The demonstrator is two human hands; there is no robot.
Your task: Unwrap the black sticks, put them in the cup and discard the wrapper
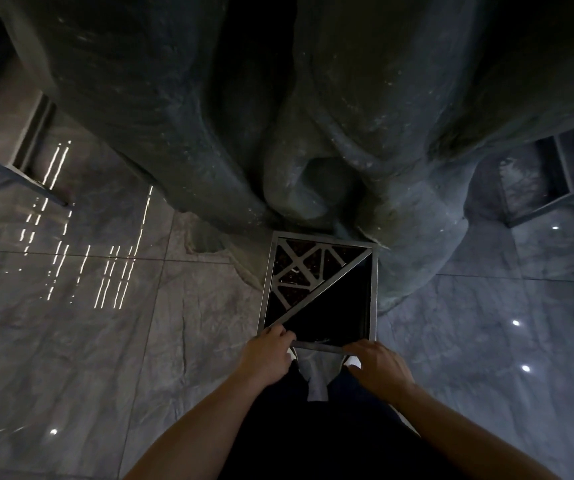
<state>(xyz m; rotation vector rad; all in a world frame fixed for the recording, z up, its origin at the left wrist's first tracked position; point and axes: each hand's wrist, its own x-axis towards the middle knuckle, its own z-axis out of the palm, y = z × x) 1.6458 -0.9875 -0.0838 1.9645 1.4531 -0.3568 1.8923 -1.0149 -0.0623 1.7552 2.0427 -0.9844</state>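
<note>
Hands [268,355] [377,367] apparently curled on bin rim [316,347].

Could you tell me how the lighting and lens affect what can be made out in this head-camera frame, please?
Head view: very dim overall; the open half of the square metal bin is pure black, so its contents cannot be seen. Bright ceiling-light glare streaks and dots the glossy floor. Wide-angle distortion bulges the draped fabric above. Both hands, left and right, are lit but soft.
</note>
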